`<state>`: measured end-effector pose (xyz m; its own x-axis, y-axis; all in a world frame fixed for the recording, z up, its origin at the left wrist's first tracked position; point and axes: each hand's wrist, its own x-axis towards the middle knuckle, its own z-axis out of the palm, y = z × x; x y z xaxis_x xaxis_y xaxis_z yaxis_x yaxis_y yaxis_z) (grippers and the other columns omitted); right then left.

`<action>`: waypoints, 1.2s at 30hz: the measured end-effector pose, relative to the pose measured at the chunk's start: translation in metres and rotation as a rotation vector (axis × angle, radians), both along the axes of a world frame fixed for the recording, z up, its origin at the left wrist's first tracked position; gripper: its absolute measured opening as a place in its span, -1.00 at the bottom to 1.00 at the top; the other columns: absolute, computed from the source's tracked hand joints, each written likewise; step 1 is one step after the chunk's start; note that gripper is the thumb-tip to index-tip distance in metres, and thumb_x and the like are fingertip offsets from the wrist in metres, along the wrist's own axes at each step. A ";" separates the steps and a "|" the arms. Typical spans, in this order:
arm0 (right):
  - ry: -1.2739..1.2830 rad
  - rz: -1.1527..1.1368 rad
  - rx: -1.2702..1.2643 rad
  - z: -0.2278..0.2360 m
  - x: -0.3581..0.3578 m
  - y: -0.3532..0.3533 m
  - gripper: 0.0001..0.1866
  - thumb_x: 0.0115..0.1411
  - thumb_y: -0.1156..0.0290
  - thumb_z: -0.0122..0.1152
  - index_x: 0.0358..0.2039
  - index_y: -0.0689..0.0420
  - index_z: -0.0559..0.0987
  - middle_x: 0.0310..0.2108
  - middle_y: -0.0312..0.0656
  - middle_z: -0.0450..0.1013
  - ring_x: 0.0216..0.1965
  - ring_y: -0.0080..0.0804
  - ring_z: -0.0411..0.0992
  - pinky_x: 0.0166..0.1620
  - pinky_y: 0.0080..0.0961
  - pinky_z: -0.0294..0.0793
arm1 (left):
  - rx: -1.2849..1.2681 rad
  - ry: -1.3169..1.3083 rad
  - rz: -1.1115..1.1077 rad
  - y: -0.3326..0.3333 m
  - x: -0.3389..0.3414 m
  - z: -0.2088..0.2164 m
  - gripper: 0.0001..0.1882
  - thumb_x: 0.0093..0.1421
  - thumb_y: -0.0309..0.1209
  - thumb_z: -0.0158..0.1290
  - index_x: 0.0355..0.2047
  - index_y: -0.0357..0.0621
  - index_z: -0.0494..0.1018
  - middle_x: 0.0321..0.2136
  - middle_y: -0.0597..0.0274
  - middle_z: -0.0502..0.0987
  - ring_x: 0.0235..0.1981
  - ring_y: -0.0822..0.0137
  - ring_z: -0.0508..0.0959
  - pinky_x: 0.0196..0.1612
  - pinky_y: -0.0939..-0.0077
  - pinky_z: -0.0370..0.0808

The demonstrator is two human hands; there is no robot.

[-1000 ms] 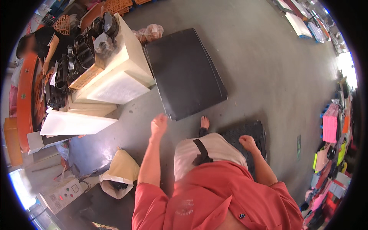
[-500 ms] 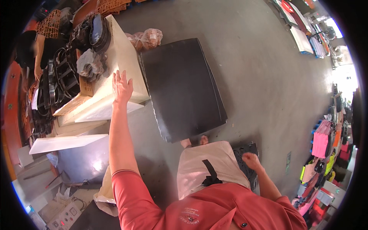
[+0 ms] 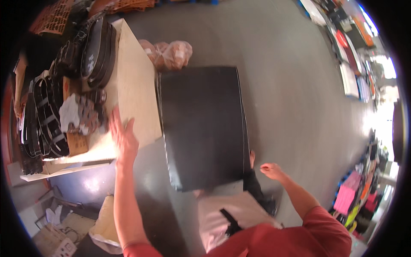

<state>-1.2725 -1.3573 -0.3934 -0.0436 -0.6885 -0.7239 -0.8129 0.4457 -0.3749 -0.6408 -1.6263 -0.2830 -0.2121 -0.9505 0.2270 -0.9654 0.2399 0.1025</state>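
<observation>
My left hand (image 3: 124, 139) lies on the near corner of a pale worktable (image 3: 139, 85), its fingers spread and holding nothing. Close beside it on the tabletop is a crumpled clear plastic bag (image 3: 79, 115) with brown pieces in it. Over the floor at the right, my right hand (image 3: 272, 171) hangs in the air, fingers drawn together and nothing visible in them. Between the two hands is a large stack of black sheets (image 3: 203, 128), set against the table's side. Whatever supports the stack is hidden.
Looped dark straps (image 3: 48, 115) and long oval black pieces (image 3: 96, 53) cover the tabletop. Bags of brown items (image 3: 173, 55) sit beyond the stack. Another person's arm (image 3: 19, 83) shows at the far left. Pink material (image 3: 347, 192) lies among goods along the right side.
I have come nearer the table. My left hand has slid along its edge, nearer the plastic bag. My right hand has moved slightly left and up, and its fist has loosened.
</observation>
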 end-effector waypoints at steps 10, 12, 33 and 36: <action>0.012 0.314 -0.296 -0.188 0.040 -0.445 -0.76 0.34 0.20 0.23 -0.25 0.12 0.62 -0.15 0.06 0.61 -0.06 0.12 0.59 0.02 0.00 0.61 | 0.117 0.319 0.364 0.001 -0.013 0.009 -0.59 0.33 -0.71 0.03 0.18 -0.39 0.51 0.50 -0.25 0.13 0.49 -0.31 0.19 0.47 -0.05 0.25; 0.050 0.303 -0.399 -0.227 0.043 -0.477 -0.75 0.32 0.22 0.24 -0.22 0.16 0.61 -0.02 0.18 0.54 0.04 0.20 0.53 0.10 0.06 0.57 | 0.153 0.157 0.322 0.004 -0.010 0.010 -0.53 0.36 -0.69 0.01 0.28 -0.32 0.45 0.53 -0.23 0.08 0.50 -0.28 0.18 0.47 -0.01 0.26; 0.402 0.585 -0.294 -0.351 0.057 -0.629 0.18 0.04 -0.24 0.54 0.49 0.19 0.23 0.45 -0.08 0.21 0.50 -0.12 0.16 0.46 -0.09 0.33 | 0.159 0.054 0.820 0.007 -0.009 0.020 -0.15 0.26 -0.34 0.12 0.54 -0.11 0.11 0.48 -0.10 0.16 0.47 -0.04 0.16 0.46 0.00 0.16; 0.422 0.610 -0.312 -0.343 0.061 -0.633 0.09 0.02 -0.21 0.57 0.38 0.21 0.35 0.35 -0.06 0.30 0.43 -0.10 0.24 0.43 -0.15 0.38 | 0.184 0.049 0.822 -0.002 -0.024 0.019 -0.25 0.36 -0.38 0.09 0.52 -0.15 0.13 0.54 -0.04 0.06 0.54 0.05 0.06 0.53 0.09 0.02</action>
